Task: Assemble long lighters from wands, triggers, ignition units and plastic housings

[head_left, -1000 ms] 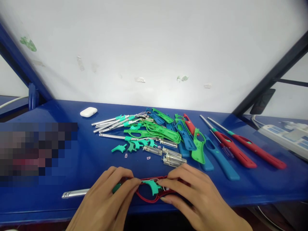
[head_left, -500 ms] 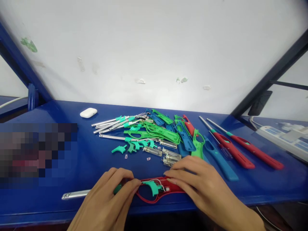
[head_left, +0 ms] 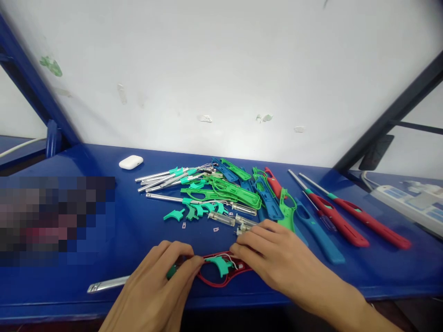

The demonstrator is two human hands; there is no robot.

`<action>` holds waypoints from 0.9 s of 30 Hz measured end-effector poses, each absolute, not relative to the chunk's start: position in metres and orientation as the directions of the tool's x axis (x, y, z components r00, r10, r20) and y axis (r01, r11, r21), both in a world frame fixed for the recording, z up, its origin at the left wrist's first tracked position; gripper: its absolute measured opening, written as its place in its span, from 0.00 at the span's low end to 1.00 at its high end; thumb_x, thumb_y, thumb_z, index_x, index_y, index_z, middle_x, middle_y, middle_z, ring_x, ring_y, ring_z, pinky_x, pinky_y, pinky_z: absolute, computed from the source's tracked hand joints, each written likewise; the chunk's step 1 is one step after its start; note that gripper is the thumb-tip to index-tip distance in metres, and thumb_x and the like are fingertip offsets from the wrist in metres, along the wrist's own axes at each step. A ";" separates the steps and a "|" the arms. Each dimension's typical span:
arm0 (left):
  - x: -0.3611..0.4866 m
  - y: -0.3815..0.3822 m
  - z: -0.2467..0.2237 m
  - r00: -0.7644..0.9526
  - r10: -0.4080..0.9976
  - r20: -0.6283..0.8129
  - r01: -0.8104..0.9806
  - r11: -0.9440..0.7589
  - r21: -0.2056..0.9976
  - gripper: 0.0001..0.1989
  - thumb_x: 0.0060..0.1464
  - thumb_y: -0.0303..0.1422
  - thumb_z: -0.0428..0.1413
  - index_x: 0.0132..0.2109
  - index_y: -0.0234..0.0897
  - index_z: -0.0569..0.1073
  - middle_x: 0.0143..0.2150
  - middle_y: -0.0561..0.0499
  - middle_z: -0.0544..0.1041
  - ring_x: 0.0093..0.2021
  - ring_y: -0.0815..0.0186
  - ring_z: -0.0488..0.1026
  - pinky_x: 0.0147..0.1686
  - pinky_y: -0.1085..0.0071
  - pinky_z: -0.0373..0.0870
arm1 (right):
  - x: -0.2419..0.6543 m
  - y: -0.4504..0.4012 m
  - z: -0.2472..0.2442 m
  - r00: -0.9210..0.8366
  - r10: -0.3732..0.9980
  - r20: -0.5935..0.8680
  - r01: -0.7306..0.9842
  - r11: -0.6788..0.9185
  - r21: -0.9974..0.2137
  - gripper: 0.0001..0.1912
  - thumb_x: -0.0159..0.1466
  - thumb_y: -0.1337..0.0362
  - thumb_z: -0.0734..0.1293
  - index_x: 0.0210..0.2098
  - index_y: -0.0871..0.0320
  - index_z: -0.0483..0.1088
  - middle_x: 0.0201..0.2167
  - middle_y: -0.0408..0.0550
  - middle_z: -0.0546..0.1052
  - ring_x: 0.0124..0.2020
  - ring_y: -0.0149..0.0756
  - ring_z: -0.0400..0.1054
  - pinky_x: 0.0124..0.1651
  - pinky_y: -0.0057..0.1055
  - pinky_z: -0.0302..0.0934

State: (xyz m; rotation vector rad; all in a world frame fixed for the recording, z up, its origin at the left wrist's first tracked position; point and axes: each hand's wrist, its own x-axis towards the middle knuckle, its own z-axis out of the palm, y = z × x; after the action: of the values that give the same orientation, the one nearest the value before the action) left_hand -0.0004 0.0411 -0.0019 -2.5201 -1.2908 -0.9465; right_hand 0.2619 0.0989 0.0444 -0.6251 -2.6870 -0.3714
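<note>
A red lighter shell lies open side up at the table's front edge, with a teal trigger and a white wire inside it. My left hand pinches the shell's left end, where a silver tube sticks out to the left. Over the shell's right part lies my right hand, its fingers bent together on the wire and the inside of the handle; whether a small part is between them is hidden. Just beyond my right fingers are clear fuel tanks.
Silver tubes, teal triggers, green shells and blue shells lie in the middle. Red lighters are at the right, near a white power strip. A white case sits back left.
My right hand has moved slightly left along the shell, its fingers now closer together over the handle and wire. My left hand keeps its hold. The view has shifted slightly.
</note>
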 end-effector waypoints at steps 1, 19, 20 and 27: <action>-0.002 0.041 -0.002 0.429 0.674 0.601 0.778 -0.614 0.133 0.21 0.61 0.17 0.47 0.52 0.43 0.76 0.44 0.51 0.78 0.41 0.65 0.75 0.43 0.69 0.77 | 0.264 0.100 0.046 -0.836 0.377 0.399 0.470 0.867 0.165 0.14 0.77 0.72 0.60 0.47 0.59 0.78 0.37 0.46 0.81 0.34 0.36 0.73 0.37 0.37 0.58; 0.042 0.105 0.031 0.393 0.885 0.251 0.893 -0.432 0.124 0.10 0.66 0.24 0.53 0.40 0.41 0.77 0.37 0.51 0.78 0.37 0.60 0.79 0.30 0.71 0.67 | 0.281 0.110 0.041 -0.713 0.576 0.399 0.661 0.743 0.109 0.12 0.78 0.62 0.62 0.42 0.55 0.78 0.35 0.46 0.78 0.36 0.42 0.70 0.38 0.40 0.58; 0.043 0.105 0.031 0.391 0.889 0.239 0.896 -0.427 0.124 0.11 0.66 0.24 0.52 0.39 0.41 0.76 0.37 0.51 0.78 0.37 0.60 0.79 0.29 0.70 0.66 | 0.281 0.111 0.040 -0.707 0.577 0.409 0.663 0.742 0.101 0.13 0.78 0.61 0.61 0.42 0.54 0.77 0.36 0.46 0.78 0.36 0.42 0.70 0.38 0.40 0.58; 0.045 0.100 0.032 0.361 0.904 0.231 0.898 -0.403 0.175 0.14 0.64 0.21 0.47 0.38 0.39 0.75 0.38 0.48 0.77 0.35 0.58 0.77 0.27 0.69 0.63 | 0.280 0.112 0.043 -0.600 0.637 0.483 0.705 0.707 -0.056 0.11 0.79 0.59 0.59 0.47 0.55 0.71 0.41 0.46 0.81 0.38 0.39 0.73 0.41 0.38 0.61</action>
State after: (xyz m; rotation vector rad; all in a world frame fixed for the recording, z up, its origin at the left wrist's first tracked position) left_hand 0.0447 0.1001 0.0324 -2.6072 -1.7262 -0.4620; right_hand 0.2798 0.1119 0.0430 -1.0290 -2.4390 -0.1920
